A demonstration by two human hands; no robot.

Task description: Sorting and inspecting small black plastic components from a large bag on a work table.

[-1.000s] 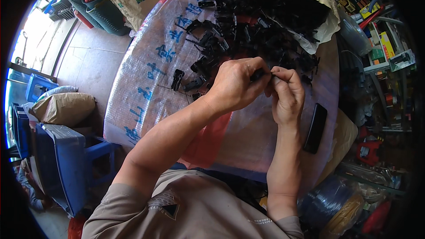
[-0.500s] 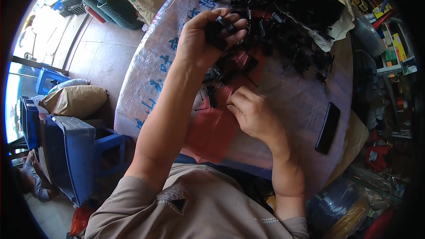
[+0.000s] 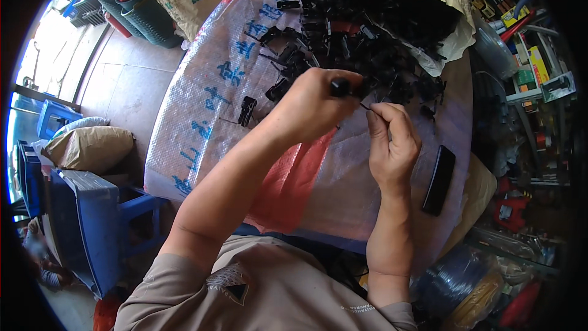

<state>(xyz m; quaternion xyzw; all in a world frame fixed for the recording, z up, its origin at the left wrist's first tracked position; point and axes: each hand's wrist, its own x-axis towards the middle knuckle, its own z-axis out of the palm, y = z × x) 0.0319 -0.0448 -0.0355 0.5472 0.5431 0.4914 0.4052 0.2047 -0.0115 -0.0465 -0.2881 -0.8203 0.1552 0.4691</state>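
My left hand [image 3: 321,101] is closed around a black plastic part [image 3: 340,87], most of it hidden by the fingers. To its right, my right hand [image 3: 395,141] pinches the end of a thin dark stem [image 3: 365,106] between thumb and forefinger. The stem reaches toward the left hand; where it joins is hidden. Beyond both hands lies a heap of small black plastic parts [image 3: 392,61] with thin stems. One separate black part [image 3: 247,111] rests left of my left forearm.
A woven plastic sheet [image 3: 190,110] with blue lettering and a red band [image 3: 282,190] covers the work surface. A dark phone-like slab [image 3: 439,181] lies at the right. A blue plastic crate [image 3: 92,227] stands left, and crowded shelves [image 3: 533,86] line the right.
My left hand has come down and right, turning over with the fingers closed. My right hand has moved right and slightly up to meet it. A black part now lies apart at the left.
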